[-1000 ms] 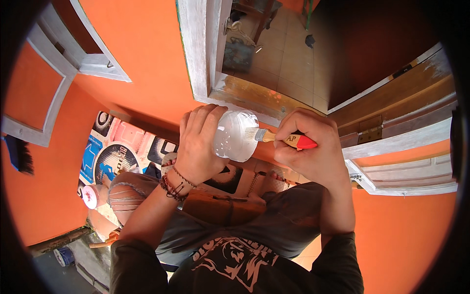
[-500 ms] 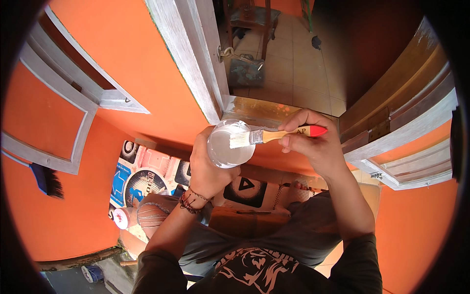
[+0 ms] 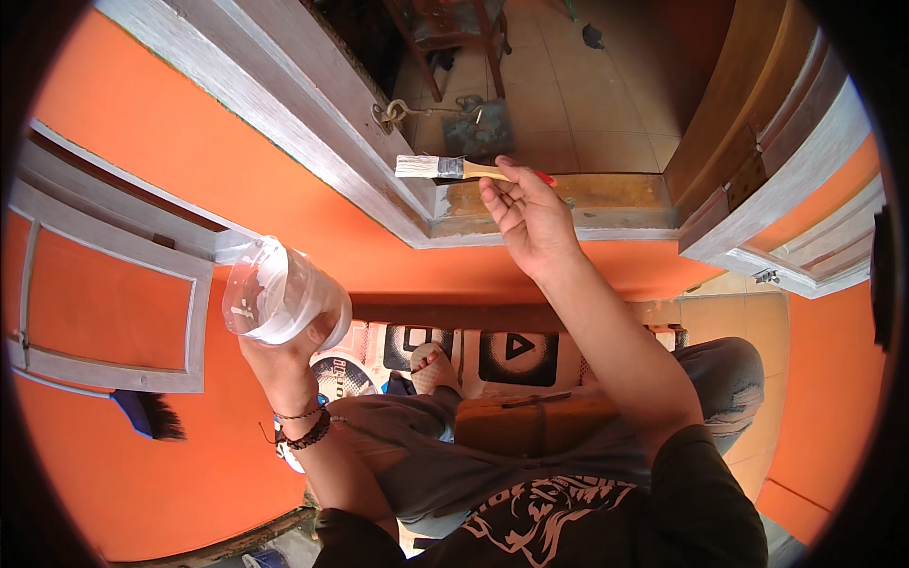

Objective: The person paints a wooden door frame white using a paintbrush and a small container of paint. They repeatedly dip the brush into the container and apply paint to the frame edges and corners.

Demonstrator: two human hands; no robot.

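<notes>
Flattened cardboard (image 3: 516, 355) printed with black square and triangle signs lay under the person's knees, beside a round blue-and-white label (image 3: 333, 377). The left hand (image 3: 284, 364) was closed around a clear plastic container (image 3: 282, 295) smeared white inside, held tilted before the orange wall (image 3: 123, 142). The right hand (image 3: 530, 218) pinched a paintbrush (image 3: 454, 168), its white bristles near the grey-white door frame (image 3: 312, 104). A tiled floor (image 3: 587, 104) showed beyond the threshold.
</notes>
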